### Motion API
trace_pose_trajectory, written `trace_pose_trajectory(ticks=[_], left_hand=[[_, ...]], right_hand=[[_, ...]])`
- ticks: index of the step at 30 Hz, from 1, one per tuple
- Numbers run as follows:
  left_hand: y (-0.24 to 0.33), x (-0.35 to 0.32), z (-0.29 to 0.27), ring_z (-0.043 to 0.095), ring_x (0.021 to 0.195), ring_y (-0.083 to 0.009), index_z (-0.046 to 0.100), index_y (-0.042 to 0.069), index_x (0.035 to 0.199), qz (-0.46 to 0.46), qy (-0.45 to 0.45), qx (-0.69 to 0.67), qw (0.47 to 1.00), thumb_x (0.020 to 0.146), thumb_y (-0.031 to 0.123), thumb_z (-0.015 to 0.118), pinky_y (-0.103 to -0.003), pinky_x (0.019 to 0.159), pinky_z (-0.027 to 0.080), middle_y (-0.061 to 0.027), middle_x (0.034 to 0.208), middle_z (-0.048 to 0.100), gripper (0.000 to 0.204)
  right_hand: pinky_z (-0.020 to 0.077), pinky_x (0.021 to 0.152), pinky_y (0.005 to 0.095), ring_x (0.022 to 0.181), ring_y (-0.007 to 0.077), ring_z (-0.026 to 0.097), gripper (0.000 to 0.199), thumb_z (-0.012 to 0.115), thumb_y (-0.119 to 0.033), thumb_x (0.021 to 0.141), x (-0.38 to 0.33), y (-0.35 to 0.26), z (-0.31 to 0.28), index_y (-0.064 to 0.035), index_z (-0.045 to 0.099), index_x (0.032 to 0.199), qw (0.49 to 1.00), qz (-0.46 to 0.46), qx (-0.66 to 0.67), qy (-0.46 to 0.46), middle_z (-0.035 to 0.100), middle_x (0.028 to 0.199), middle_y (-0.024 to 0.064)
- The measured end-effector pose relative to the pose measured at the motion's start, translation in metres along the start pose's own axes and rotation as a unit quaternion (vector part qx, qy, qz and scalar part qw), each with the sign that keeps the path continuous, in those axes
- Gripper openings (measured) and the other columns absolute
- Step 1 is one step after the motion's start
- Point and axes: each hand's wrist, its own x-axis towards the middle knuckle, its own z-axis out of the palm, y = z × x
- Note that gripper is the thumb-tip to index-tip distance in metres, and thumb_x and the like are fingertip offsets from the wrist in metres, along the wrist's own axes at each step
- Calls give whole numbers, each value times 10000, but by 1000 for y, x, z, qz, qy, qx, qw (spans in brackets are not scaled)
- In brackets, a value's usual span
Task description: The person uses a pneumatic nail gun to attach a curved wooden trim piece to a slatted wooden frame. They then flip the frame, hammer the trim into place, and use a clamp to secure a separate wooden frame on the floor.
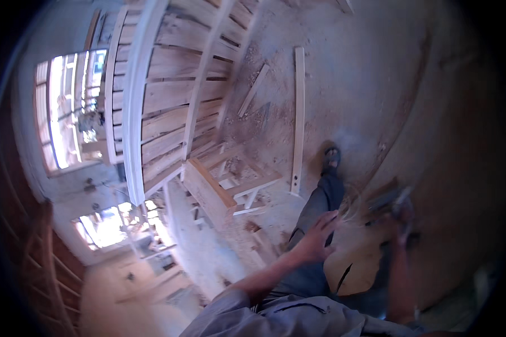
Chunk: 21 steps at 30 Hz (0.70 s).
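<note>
My left hand (319,235) hovers over my left leg, fingers stretched forward and thumb apart, with nothing plainly held. My right hand (402,218), to the right of it, is smeared by motion. It looks closed around a greyish tool-like thing (400,200) whose kind I cannot make out. Pale thin loops, like cord or wire, curve between the two hands. Left of my foot a long pale wooden batten (299,121) lies on the floor, with dark holes at its near end.
A large slatted wooden frame (171,90) stands to the left. Beside its lower end is a small wooden frame or stool (211,185). A short offcut (254,90) and scattered shavings lie on the dusty floor (365,73). Bright openings (73,109) show at far left.
</note>
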Motion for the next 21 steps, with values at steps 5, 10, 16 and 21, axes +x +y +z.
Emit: trace_pose_trajectory(ticks=[5,10,16,21], left_hand=[[44,-33,-104,365,1316,-392,432,33,1351,-35,105,42,993,730,113,701,-494,1096,298,-202,1403,404,682],[14,-65,-209,663,925,-307,553,12,1195,-109,282,-173,937,720,76,724,-385,813,522,-146,1023,659,508],[-15,-97,-395,579,939,-110,602,-3,1127,-117,226,-492,832,726,81,770,-300,865,469,-61,1007,656,442],[-27,-96,-497,618,887,-236,565,-40,1128,42,390,-555,734,777,160,732,-329,810,477,-196,975,646,438]], right_hand=[[480,728,293,802,148,581,347,793,-114,636,-96,-301,93,-25,640,934,963,26,44,-266,625,893,38],[444,886,350,1018,273,564,441,802,-176,654,-137,-480,163,-5,632,1023,913,-163,-144,-346,600,1069,136],[467,780,433,875,323,594,516,793,-134,592,-115,-634,251,-1,602,1053,694,-537,-324,-353,614,893,127],[448,532,361,557,214,551,333,753,-64,643,-87,-722,311,-34,608,941,683,-566,-327,-325,550,662,48]])
